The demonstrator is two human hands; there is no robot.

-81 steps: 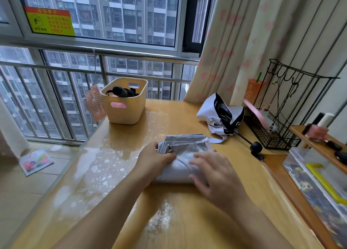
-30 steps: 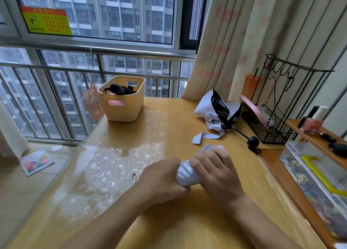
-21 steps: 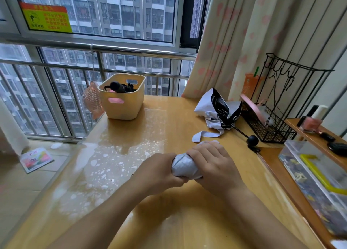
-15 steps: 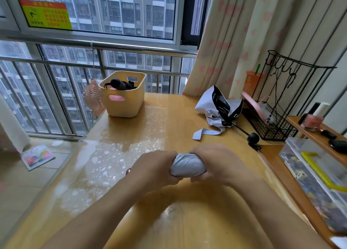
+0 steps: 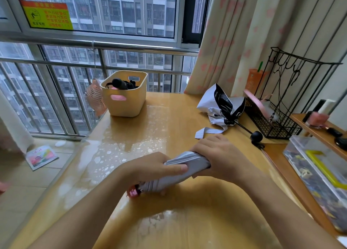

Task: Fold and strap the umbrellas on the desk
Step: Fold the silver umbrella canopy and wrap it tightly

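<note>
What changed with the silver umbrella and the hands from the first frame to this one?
The silver umbrella, at first a flat folded pad under both hands, has been rolled into a tight bundle that slants with its pink handle toward the person. The left hand and right hand now grip round it. The black-and-white umbrella and yellow basket stayed put.

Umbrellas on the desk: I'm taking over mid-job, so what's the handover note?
Left hand grips the silver umbrella near its pink handle; right hand grips the other end.
Done: silver umbrella rolled tight, held over the desk; no fastened strap visible on it.
White-and-black umbrella lies crumpled beside the wire rack, its strap loose.
Left: strap the silver one, then fold and strap the other.
</note>
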